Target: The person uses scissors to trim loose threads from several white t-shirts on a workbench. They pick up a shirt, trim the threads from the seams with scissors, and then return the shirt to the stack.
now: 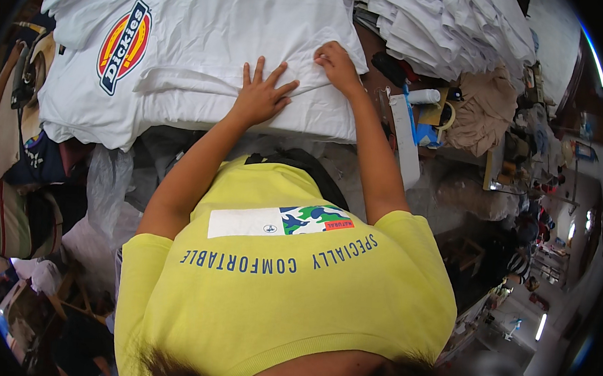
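In front of me a white T-shirt [207,35] lies spread over the work surface, with a red, yellow and dark blue printed emblem on its left part. My left hand [262,96] rests flat on the cloth with its fingers spread, just above the near edge. Farther right, my right hand [335,63] has its fingers curled and drawn together at the shirt's right side. It seems to pinch the white fabric there, where creases run toward the fingertips. A fold of cloth runs across the shirt under and beside my left hand.
A tall pile of white garments [452,31] stands at the far right. Nearer lie a beige cloth heap [485,110], a tape roll [447,116] and a white roll [423,96]. Striped and dark clothes [7,195] hang at the left, beside clear plastic [106,188].
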`<state>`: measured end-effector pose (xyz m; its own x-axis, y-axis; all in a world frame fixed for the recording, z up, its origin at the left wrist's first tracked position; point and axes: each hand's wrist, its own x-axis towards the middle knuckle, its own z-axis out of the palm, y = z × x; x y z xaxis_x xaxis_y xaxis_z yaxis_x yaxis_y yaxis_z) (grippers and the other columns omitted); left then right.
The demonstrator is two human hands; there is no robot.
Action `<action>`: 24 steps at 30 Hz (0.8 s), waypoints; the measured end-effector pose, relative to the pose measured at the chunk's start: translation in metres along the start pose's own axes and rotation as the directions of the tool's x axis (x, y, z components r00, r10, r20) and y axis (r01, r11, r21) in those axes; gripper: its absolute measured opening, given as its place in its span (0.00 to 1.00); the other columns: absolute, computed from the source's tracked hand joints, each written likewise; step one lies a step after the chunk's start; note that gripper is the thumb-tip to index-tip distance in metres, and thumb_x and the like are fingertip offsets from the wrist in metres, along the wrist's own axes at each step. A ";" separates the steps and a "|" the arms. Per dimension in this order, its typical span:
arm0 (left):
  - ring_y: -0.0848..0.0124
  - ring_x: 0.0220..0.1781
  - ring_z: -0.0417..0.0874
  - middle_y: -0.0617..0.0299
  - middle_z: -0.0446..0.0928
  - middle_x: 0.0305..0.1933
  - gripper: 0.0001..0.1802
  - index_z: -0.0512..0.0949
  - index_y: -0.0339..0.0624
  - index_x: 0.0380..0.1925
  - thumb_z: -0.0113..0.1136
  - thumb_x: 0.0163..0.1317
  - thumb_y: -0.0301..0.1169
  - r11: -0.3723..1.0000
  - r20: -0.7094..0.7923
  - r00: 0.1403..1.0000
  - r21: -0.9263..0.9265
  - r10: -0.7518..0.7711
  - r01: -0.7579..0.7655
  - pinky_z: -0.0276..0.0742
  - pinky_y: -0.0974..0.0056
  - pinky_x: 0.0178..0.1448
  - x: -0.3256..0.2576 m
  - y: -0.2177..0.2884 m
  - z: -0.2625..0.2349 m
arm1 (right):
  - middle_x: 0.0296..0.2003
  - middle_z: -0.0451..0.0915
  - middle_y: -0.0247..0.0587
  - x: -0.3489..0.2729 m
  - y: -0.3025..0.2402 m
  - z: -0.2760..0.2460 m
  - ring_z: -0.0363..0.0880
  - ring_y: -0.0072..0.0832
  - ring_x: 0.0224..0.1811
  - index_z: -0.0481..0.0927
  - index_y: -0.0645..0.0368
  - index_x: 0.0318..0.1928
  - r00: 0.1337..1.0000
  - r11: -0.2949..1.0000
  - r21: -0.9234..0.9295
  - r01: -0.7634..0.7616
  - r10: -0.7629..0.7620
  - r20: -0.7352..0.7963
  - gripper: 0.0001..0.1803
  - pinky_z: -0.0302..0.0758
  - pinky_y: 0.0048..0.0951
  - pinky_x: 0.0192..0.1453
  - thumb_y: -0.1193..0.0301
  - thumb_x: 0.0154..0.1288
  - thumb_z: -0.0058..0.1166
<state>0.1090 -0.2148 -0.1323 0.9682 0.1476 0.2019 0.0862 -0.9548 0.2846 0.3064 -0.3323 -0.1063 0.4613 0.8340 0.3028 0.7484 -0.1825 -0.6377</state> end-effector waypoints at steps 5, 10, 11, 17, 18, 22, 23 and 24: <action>0.42 0.68 0.44 0.63 0.51 0.68 0.23 0.66 0.71 0.57 0.48 0.58 0.49 0.999 0.014 1.000 0.029 0.018 -0.018 0.40 0.31 0.62 0.000 0.003 -0.004 | 0.34 0.73 0.33 0.012 -0.019 0.027 0.72 0.38 0.39 0.76 0.52 0.30 0.975 0.900 -0.428 0.087 0.011 0.221 0.06 0.68 0.37 0.44 0.75 0.49 0.55; 0.42 0.68 0.45 0.63 0.50 0.68 0.24 0.65 0.71 0.57 0.48 0.59 0.48 0.999 0.017 1.000 0.043 0.018 -0.019 0.42 0.31 0.61 -0.001 0.002 -0.006 | 0.36 0.73 0.35 0.008 -0.017 0.032 0.72 0.37 0.41 0.76 0.50 0.36 0.995 0.996 -0.039 -0.076 0.073 -0.069 0.11 0.69 0.35 0.45 0.76 0.49 0.56; 0.43 0.68 0.45 0.63 0.50 0.68 0.24 0.65 0.71 0.57 0.48 0.59 0.48 0.999 0.017 1.000 0.039 0.020 -0.020 0.43 0.31 0.61 -0.002 0.004 -0.007 | 0.37 0.73 0.37 0.003 -0.007 0.032 0.72 0.37 0.40 0.77 0.50 0.37 0.994 0.996 -0.007 -0.086 0.086 -0.063 0.13 0.69 0.34 0.44 0.76 0.49 0.56; 0.47 0.69 0.46 0.61 0.51 0.68 0.26 0.64 0.69 0.58 0.49 0.58 0.48 0.999 0.027 0.998 0.021 0.049 -0.050 0.41 0.31 0.62 -0.011 -0.002 -0.012 | 0.44 0.72 0.38 -0.012 0.005 0.036 0.70 0.39 0.46 0.72 0.47 0.53 0.996 0.970 -0.232 0.074 -0.061 0.063 0.27 0.67 0.36 0.50 0.68 0.48 0.59; 0.48 0.69 0.46 0.61 0.51 0.68 0.26 0.63 0.68 0.58 0.49 0.57 0.49 0.998 0.053 0.997 0.027 0.055 -0.056 0.41 0.31 0.62 -0.015 -0.007 -0.016 | 0.45 0.71 0.38 -0.010 0.001 0.031 0.69 0.39 0.48 0.71 0.46 0.54 0.996 0.967 -0.250 0.047 -0.028 0.081 0.28 0.67 0.37 0.51 0.66 0.48 0.60; 0.54 0.69 0.47 0.62 0.52 0.67 0.37 0.61 0.62 0.60 0.58 0.48 0.52 0.981 -0.068 0.987 0.118 -0.149 0.156 0.32 0.33 0.64 -0.037 -0.060 -0.060 | 0.55 0.65 0.38 -0.002 -0.003 -0.014 0.62 0.42 0.57 0.72 0.46 0.53 0.973 0.902 -0.375 -0.215 0.167 -0.157 0.33 0.61 0.42 0.57 0.60 0.41 0.65; 0.55 0.70 0.46 0.63 0.52 0.67 0.41 0.60 0.61 0.61 0.60 0.46 0.53 0.934 -0.127 0.964 0.246 -0.233 0.258 0.35 0.33 0.63 -0.046 -0.083 -0.070 | 0.56 0.64 0.38 -0.006 0.011 -0.019 0.61 0.42 0.57 0.73 0.44 0.52 0.921 0.879 -0.367 -0.303 0.172 -0.349 0.32 0.61 0.43 0.58 0.60 0.41 0.65; 0.55 0.69 0.47 0.63 0.52 0.67 0.43 0.58 0.58 0.62 0.61 0.44 0.54 0.880 -0.209 0.921 0.285 -0.329 0.379 0.37 0.32 0.62 -0.059 -0.104 -0.084 | 0.54 0.65 0.38 -0.008 0.017 -0.022 0.61 0.42 0.57 0.74 0.44 0.50 0.911 0.858 -0.371 -0.356 0.230 -0.342 0.30 0.61 0.42 0.58 0.60 0.41 0.65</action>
<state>0.0236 -0.1026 -0.0949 0.8144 0.5037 0.2882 0.5097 -0.8583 0.0597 0.3259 -0.3534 -0.1033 0.7553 0.5396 0.3719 0.6547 -0.6464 -0.3918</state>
